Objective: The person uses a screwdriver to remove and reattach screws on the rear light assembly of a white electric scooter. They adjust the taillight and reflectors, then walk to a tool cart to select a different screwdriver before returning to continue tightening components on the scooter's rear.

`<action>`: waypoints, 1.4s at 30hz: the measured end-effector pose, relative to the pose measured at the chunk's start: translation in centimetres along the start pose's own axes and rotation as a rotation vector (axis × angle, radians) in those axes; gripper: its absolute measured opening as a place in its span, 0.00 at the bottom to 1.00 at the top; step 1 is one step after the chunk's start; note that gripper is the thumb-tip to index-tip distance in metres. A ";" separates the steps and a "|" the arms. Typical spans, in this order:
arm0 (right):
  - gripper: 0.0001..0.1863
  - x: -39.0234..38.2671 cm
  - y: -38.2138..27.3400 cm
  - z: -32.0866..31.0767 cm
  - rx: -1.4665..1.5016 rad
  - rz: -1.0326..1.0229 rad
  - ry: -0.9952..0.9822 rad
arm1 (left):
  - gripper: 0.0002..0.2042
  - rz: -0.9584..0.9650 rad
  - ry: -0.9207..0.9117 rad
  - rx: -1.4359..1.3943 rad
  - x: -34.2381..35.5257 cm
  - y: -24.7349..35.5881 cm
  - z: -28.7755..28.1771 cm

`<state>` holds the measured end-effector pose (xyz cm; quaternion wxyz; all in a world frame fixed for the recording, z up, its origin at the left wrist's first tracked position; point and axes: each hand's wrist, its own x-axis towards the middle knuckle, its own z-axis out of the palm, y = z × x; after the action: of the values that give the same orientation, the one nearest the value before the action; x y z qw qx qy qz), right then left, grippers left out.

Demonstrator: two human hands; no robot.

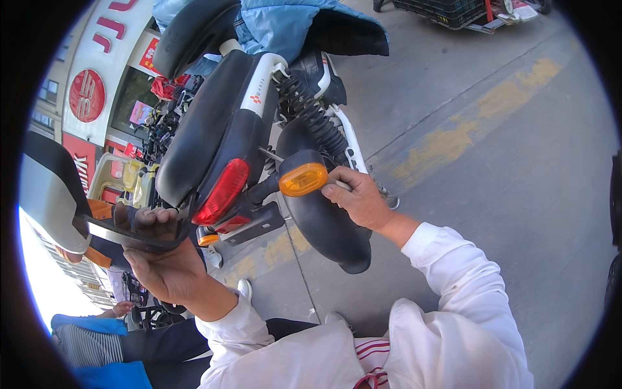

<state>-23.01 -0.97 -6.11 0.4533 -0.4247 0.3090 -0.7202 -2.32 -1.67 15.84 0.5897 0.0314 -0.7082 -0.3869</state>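
A black-and-white electric scooter stands in front of me, its black seat running away from me. My right hand is closed on a thin metal rod-like tool beside the orange turn signal. A thin rod also shows on the signal's far side; whether it is the same piece I cannot tell. My left hand is wrapped round a curved dark metal bracket, left of the red tail light. That bracket joins a black-and-white padded part. Below the signal is the black rear fender.
A light blue cover drapes the scooter's front. Another person in a striped shirt and dark trousers is at lower left. Parked scooters line a shopfront at left. A cart with a black crate stands at far right on grey pavement.
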 end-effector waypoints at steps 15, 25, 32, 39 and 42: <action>0.17 1.5 1.3 0.5 0.001 -0.147 -0.013 | 0.22 -0.139 -0.135 0.007 3.0 0.4 -2.3; 0.25 2.6 0.2 -1.9 0.289 0.240 -0.516 | 0.19 -0.330 -0.548 -0.372 5.8 0.5 -3.3; 0.15 2.5 0.2 -1.8 0.326 0.256 -0.503 | 0.19 -0.336 -0.510 -0.368 5.6 0.7 -2.8; 0.12 1.2 0.2 -0.8 0.204 0.111 -0.211 | 0.19 -0.337 -0.462 -0.388 5.2 0.7 -2.4; 0.14 0.6 -0.2 0.2 0.168 0.043 -0.159 | 0.19 -0.326 -0.448 -0.391 5.1 0.7 -2.5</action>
<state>-23.07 -1.41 -5.64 0.5256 -0.4344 0.2194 -0.6978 -1.43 -5.02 20.36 0.3444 -0.0554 -0.7183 -0.6020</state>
